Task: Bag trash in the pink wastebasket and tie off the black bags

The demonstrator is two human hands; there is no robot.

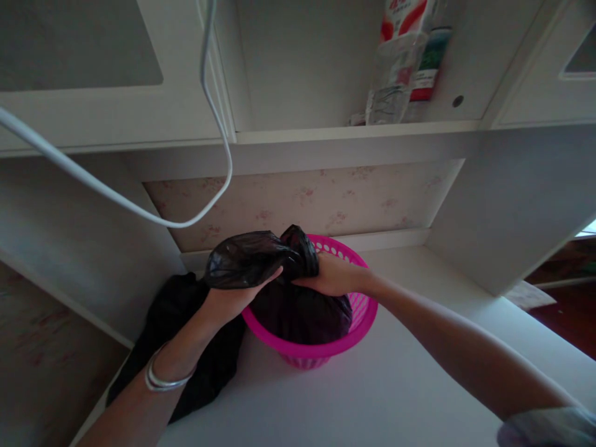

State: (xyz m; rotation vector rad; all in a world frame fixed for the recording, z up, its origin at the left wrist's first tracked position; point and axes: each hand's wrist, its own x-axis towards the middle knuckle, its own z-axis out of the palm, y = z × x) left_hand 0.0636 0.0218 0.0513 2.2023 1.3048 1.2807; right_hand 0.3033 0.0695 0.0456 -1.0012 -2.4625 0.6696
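Observation:
Both of my hands hold the top of a black plastic bag [302, 316], whose lower part sits inside a pink plastic basket [310, 349] with holes in its wall. My left hand [239, 301] has the gathered bag over it; its thumb shows, while the other fingers are hidden under the plastic. From the right side, my right hand [333, 274] grips the bunched bag, with its fingertips partly covered. A silver bangle [161, 375] circles my left wrist.
Black fabric [195, 360] lies left of the basket on the white surface [372, 397]. Overhead, a white cable [139, 210] loops down in front of a cabinet. Plastic bottles [395, 74] stand on its shelf [302, 138]. Side panels [526, 205] flank the space.

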